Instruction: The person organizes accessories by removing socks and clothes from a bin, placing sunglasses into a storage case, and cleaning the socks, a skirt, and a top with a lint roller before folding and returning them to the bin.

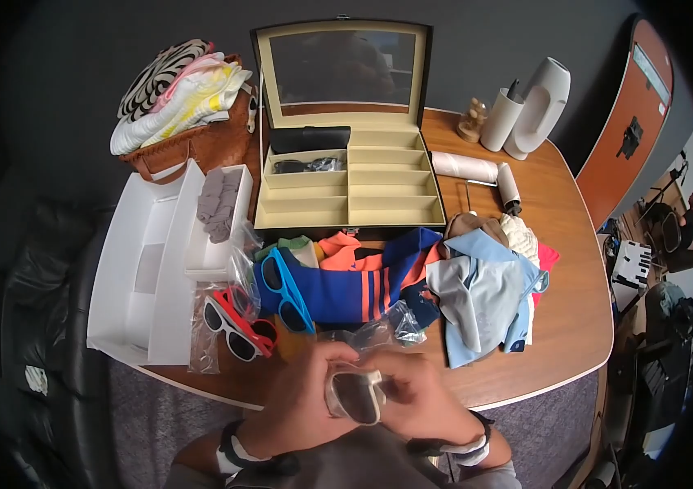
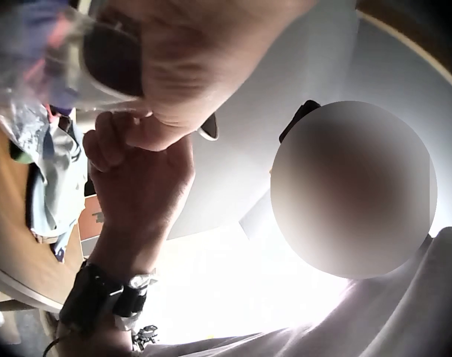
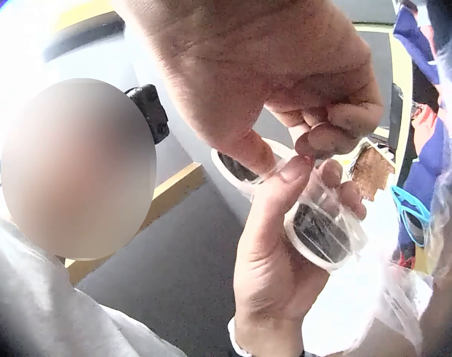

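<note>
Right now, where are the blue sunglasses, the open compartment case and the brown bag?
Blue sunglasses (image 1: 292, 316): head view, on the lens nearer the person.
Open compartment case (image 1: 379, 121): head view, on the raised lid's lower border.
Brown bag (image 1: 220, 143): head view, on its side, below the piled cloths.

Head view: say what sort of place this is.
Probably a room in a home: a wooden table with clothes heaped on it, a black leather sofa beside it and grey carpet below.

The near sunglasses (image 1: 356, 397) have whitish frames and dark lenses. The far box (image 1: 391, 215) is black outside, cream inside. Far left, swirled black-and-cream fabric (image 1: 159, 79); the near-middle garment (image 1: 326, 295) is blue with orange stripes.
</note>
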`<state>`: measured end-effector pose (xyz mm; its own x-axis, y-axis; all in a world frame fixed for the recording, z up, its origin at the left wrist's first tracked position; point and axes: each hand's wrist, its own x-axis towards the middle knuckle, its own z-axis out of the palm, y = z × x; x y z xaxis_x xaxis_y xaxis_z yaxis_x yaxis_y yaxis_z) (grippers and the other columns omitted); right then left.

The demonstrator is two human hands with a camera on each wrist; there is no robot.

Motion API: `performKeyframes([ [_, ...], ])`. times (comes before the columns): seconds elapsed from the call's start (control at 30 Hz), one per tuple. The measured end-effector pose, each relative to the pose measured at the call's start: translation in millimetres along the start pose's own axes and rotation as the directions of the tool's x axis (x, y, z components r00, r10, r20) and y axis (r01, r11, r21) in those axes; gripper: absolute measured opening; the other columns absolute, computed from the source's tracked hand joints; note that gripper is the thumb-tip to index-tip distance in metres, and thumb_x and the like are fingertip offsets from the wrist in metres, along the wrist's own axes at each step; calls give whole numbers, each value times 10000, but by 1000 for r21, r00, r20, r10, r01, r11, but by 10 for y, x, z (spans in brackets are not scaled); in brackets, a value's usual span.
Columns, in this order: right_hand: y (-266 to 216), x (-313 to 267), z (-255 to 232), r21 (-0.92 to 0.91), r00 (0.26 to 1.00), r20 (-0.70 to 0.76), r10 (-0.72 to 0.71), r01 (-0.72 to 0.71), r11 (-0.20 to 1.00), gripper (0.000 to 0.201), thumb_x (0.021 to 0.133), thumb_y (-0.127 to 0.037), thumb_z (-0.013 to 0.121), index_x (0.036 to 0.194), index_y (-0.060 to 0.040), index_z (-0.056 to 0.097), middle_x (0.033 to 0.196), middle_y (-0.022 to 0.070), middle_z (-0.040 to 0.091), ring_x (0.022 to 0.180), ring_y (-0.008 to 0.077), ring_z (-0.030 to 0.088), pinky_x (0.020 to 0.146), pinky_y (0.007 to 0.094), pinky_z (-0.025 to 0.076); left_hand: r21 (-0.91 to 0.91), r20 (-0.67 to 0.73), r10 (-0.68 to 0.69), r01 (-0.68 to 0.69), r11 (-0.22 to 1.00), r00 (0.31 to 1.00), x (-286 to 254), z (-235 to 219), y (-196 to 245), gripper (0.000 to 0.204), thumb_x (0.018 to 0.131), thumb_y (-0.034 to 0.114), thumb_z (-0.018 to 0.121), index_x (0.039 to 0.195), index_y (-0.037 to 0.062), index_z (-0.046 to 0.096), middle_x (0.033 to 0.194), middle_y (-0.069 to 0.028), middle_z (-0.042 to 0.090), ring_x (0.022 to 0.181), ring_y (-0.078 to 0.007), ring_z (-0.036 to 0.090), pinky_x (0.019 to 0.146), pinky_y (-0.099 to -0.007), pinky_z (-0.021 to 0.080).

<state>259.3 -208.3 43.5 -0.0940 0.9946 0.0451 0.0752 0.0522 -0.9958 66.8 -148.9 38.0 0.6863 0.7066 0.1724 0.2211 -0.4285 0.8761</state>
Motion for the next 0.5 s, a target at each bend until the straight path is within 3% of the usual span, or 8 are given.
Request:
performKeyframes([
  [0.13,26,-3,-44,33,1000,29,-13,12,999,86,921,-8,702,904,17,622,691,53,590,605,123,521,554,303,418,102,-13,59,-58,993,998,9,17,-34,869,693,108,947,1368,16,408,1195,-161,600,1075,-229,666,894,-355,541],
  [0.23,-1,-27,-86,21,1000,9,-18,18,1000,63,938,-19,682,934,21,633,722,92,622,622,194,569,584,346,451,23,-12,31,-31,999,999,28,46,-74,900,699,92,939,1410,18,393,1208,-155,597,1095,-220,655,919,-355,532],
  [0.3,-157,-5,-105,-2,1000,-2,4,-4,1000,60,949,-34,670,947,20,645,752,131,647,639,272,614,602,383,474,-142,-4,1,-2,990,1000,-7,150,-171,894,710,92,930,1418,15,390,1224,-147,592,1123,-215,641,948,-357,521],
  [0.33,-182,13,-115,-133,999,-15,-40,38,990,67,954,-46,667,947,19,651,768,148,654,657,307,623,610,392,481,-222,1,-14,14,975,1000,-21,187,-197,891,715,92,925,1422,14,389,1233,-143,590,1137,-213,634,962,-358,515],
  [0.4,-224,35,-134,-386,991,-24,-130,110,916,88,965,-71,662,949,15,664,800,182,667,692,379,641,624,411,496,-193,-8,-30,28,981,1000,-27,210,-183,882,727,99,919,1425,12,387,1260,-137,576,1168,-207,616,984,-355,502],
  [0.5,-341,56,-216,-374,986,45,-158,163,913,86,968,-70,651,952,13,666,793,200,658,708,417,635,621,424,496,-181,17,-3,6,984,1000,-33,209,-163,866,741,115,912,1425,9,392,1298,-137,553,1211,-208,593,1017,-356,484],
])
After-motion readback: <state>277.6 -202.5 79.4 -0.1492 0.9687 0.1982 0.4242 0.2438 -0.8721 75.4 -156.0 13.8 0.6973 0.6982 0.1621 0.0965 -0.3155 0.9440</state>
